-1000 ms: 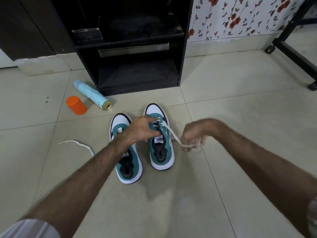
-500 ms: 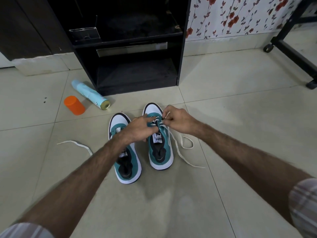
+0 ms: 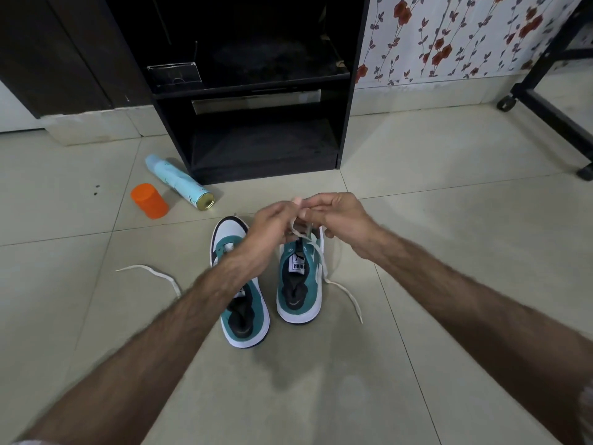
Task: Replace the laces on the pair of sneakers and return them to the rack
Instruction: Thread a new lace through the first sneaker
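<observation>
Two teal-and-white sneakers stand side by side on the tiled floor, toes pointing away from me. My left hand (image 3: pixel 272 224) and my right hand (image 3: pixel 337 216) meet above the toe of the right sneaker (image 3: pixel 300 284) and both pinch its white lace (image 3: pixel 324 268). One end of that lace trails over the shoe's right side onto the floor. My left forearm crosses over the left sneaker (image 3: pixel 244 313) and hides its middle. A second white lace (image 3: pixel 150 273) lies loose on the floor to the left. The black rack (image 3: pixel 253 91) stands straight ahead.
A light-blue spray can (image 3: pixel 178 181) lies on its side left of the rack, an orange cap (image 3: pixel 149 200) beside it. A black wheeled frame (image 3: pixel 545 104) stands at the far right. A floral-papered wall runs behind it.
My right hand came back from the right to the shoe's toe. Both hands then rose slightly and now pinch the lace together above the eyelets, its free end left on the floor.
</observation>
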